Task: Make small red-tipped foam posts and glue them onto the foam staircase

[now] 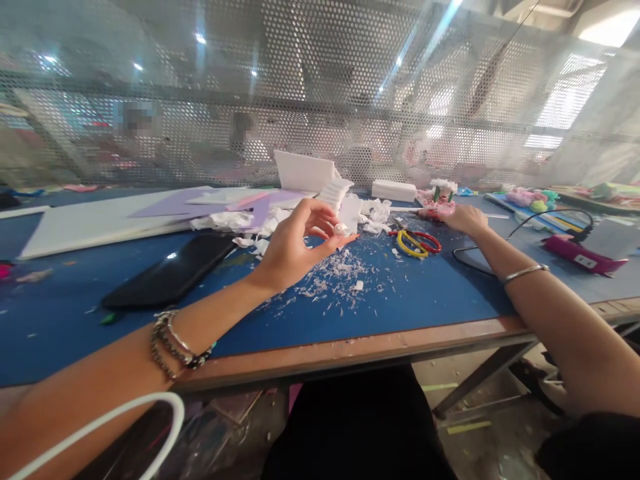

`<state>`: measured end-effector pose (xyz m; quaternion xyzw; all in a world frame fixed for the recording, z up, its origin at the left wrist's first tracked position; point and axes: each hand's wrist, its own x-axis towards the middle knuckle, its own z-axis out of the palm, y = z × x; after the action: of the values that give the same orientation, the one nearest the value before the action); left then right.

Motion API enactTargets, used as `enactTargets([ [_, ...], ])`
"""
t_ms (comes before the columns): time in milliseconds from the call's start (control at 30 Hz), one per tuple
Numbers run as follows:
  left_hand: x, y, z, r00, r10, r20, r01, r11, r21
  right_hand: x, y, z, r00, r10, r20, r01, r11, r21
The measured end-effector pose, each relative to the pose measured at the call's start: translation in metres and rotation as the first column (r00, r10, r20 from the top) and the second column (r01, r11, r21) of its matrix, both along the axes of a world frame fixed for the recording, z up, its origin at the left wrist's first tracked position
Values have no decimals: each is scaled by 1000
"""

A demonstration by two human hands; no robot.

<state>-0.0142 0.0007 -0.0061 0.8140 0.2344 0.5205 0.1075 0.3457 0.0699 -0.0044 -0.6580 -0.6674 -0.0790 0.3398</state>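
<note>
My left hand (300, 243) is raised over the blue table (425, 300), pinching a small white foam piece (341, 229) between thumb and fingertips. Just behind it stands a white foam staircase-like model (336, 195) among white offcuts (375, 213). White shavings (335, 277) lie on the mat below the hand. My right hand (463, 217) reaches far right, resting on a small pink and red object (436, 208) that I cannot make out clearly; its fingers are curled over it. Red and yellow scissors (417, 241) lie between the two hands.
A black phone (170, 270) lies left of the shavings. White and purple foam sheets (110, 217) cover the back left. A black cable (530, 223) loops to a pink tool (583, 257) at right. A perforated metal screen (320, 93) backs the table; people sit behind it.
</note>
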Motion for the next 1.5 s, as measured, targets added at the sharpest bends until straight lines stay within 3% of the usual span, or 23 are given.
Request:
enactTargets([
  [100,2,-2,0,1000,-16,-1,16,1000,-12,-28,-19,23,998,-55,-12,55,997,60],
  [167,3,-3,0,1000,-22,-21,22,1000,-13,-61,-41,34,1000,16,-5,-14,978,207],
  [233,3,-4,-1,998,-41,-43,41,999,-6,-97,-67,40,938,325,123,-345,828,442],
  [300,3,-5,-3,996,-68,-48,69,998,5,-127,-89,38,811,524,259,-581,675,454],
  [367,3,-6,-3,995,-92,-47,92,996,11,-146,-103,31,696,639,328,-715,572,403],
  [433,4,-7,-4,994,-99,-54,100,995,19,-153,-108,23,645,689,331,-759,527,384],
  [700,4,-8,-6,992,-113,-49,116,991,62,-153,-105,14,615,718,326,-783,509,357],
  [1067,5,-8,-5,989,-135,-65,137,990,39,-156,-105,13,627,720,296,-775,539,330],
  [1233,5,-11,-5,993,-91,-79,90,996,-12,-157,-104,14,637,700,323,-770,557,312],
  [1500,5,-9,-7,982,-173,-72,171,985,-21,-159,-104,12,655,689,309,-754,574,320],
])
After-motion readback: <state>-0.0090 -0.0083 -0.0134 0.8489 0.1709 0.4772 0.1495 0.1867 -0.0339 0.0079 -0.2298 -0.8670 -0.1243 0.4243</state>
